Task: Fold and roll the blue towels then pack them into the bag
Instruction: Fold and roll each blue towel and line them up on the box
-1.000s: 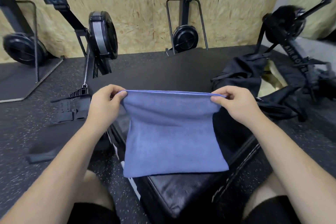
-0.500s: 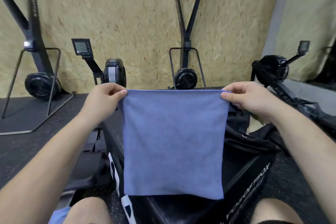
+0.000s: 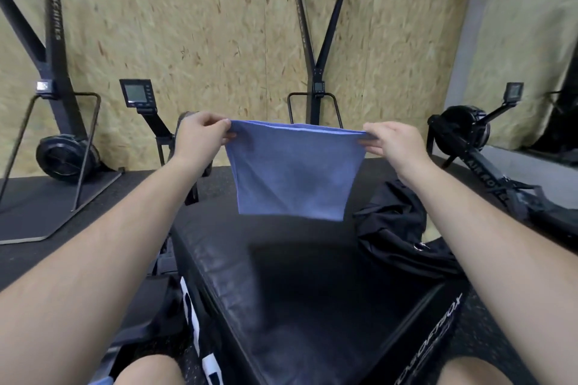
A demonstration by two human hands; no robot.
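Note:
A folded blue towel [image 3: 292, 172] hangs in the air above a black padded box [image 3: 300, 291]. My left hand [image 3: 201, 134] pinches its top left corner. My right hand [image 3: 392, 142] pinches its top right corner. The towel's top edge is stretched between them and its lower edge swings clear of the box. The black bag [image 3: 397, 234] lies crumpled on the box's right side, below my right forearm. A sliver of another blue cloth [image 3: 100, 381] shows at the bottom left by my knee.
Rowing machines [image 3: 488, 147] and ski machines [image 3: 316, 87] stand along the chipboard wall. A monitor arm [image 3: 140, 100] rises behind my left hand. Black rubber floor surrounds the box. My knees are at the bottom edge.
Both hands have lifted the towel off the box and pushed it forward, away from me. Its lower edge now hangs free in the air. The camera has tilted up.

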